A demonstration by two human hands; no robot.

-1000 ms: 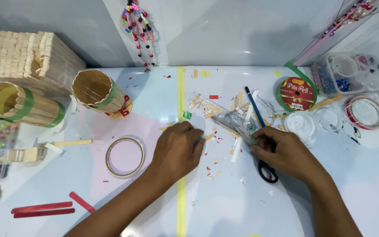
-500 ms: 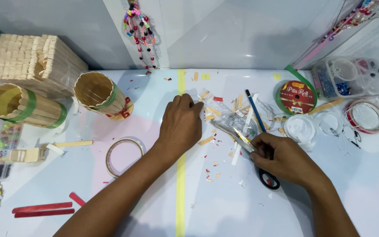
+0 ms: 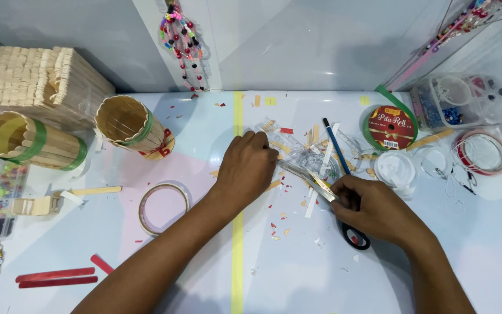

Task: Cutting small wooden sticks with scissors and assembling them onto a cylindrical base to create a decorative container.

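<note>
I see the scissors (image 3: 326,195) lying across the middle of the light-blue table (image 3: 297,279), blades pointing up-left into the scatter of cut scraps (image 3: 309,142), black handles toward me. My right hand (image 3: 379,209) is clenched around the handles. The blades look close to shut, though I cannot tell for certain.

Change over the last second: my left hand (image 3: 248,166) has travelled up from just beside the yellow tape line (image 3: 237,244) to the upper edge of the scrap pile, fingers curled down on the pieces. Whether it grasps one I cannot tell. The right hand has barely shifted. I judge this as a search for stock, with no cutting under way.

A blue pencil (image 3: 335,145) lies just beyond the blades. A tape ring (image 3: 164,208) sits well apart on the left, near two stick-built cups (image 3: 132,128).
</note>
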